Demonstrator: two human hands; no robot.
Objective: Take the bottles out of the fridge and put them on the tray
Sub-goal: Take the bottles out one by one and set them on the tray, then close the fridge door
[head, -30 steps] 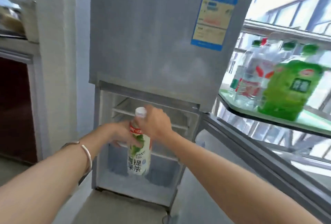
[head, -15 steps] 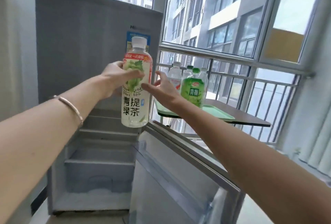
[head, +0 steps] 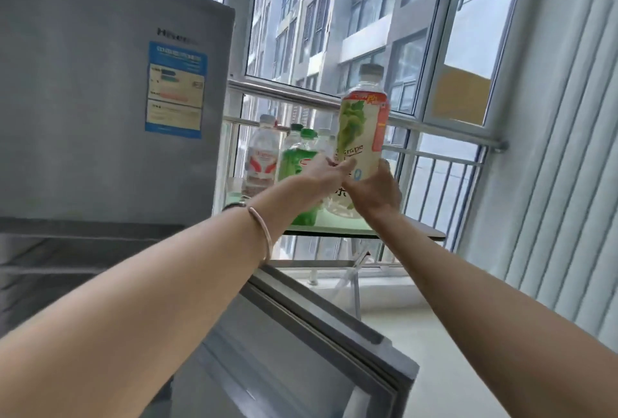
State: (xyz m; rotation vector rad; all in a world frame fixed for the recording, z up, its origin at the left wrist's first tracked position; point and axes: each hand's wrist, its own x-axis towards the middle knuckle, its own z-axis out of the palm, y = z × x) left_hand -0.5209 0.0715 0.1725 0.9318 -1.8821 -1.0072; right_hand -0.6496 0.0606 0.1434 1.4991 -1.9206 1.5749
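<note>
A green tea bottle (head: 363, 126) with a white cap and pale green label is upright in the air, above the right end of the green tray (head: 334, 226). My right hand (head: 373, 192) grips its lower part from the right. My left hand (head: 326, 173) is on its left side, thumb across the label. On the tray stand a clear water bottle with a red label (head: 262, 156), a green bottle (head: 296, 163) and others half hidden behind them. The grey fridge (head: 100, 100) is at the left, its lower door (head: 317, 350) swung open beneath my arms.
The tray rests on a small dark folding table (head: 429, 234) in front of a metal window railing (head: 434, 131). A ribbed white wall (head: 551, 183) closes off the right side. Pale floor (head: 434, 334) shows between the fridge door and the wall.
The bottle came out of the lower fridge compartment, rose and travelled right to the tray. My right hand, open half a second ago, now grips its base.
</note>
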